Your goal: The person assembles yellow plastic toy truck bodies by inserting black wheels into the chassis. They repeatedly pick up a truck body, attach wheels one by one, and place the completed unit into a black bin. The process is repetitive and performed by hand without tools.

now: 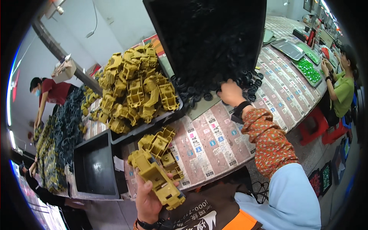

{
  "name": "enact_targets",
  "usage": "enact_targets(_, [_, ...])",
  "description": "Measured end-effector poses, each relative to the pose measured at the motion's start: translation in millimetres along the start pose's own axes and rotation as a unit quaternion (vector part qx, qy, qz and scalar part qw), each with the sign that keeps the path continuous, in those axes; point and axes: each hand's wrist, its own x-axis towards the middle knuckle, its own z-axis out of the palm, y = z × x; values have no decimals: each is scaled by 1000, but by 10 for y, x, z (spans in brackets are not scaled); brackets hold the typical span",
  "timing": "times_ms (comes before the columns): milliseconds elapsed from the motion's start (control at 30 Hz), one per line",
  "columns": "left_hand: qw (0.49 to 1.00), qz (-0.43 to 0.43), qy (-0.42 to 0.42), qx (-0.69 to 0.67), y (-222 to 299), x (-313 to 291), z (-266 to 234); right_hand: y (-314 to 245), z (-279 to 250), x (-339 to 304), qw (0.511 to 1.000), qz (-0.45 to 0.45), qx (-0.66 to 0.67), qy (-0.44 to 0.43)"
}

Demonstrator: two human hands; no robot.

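My left hand (148,201) grips a yellow plastic toy vehicle body (156,177) near the table's front edge, its hollow side showing. Just beyond it, more yellow toy vehicle bodies (165,138) lie on the table. My right hand (231,94) is down at the edge of a pile of small black toy wheels (251,90), fingers curled among them. Whatever the fingertips hold is hidden. The wheels spill from a large black bin (168,38) tipped toward me.
A black tray (179,112) heaped with yellow bodies stands left of the bin, beside a bare black tray (96,165). Dark parts (69,119) cover the far left table. At right, a person in green (343,90) sits by trays of green pieces (308,71). Other people work at left.
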Motion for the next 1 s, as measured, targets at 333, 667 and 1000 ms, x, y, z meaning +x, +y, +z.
enact_targets(333, [982, -158, -41, 89, -41, 73, 24, -392, -439, -386, 967, -80, 240, -44])
enact_targets(667, [948, -275, -160, 24, -39, 262, 110, -1283, -1212, -1724, 792, -228, 513, -239])
enact_targets(1000, [994, -27, 33, 96, -489, 81, -123, -1498, -831, -2338, 784, -15, 600, -157])
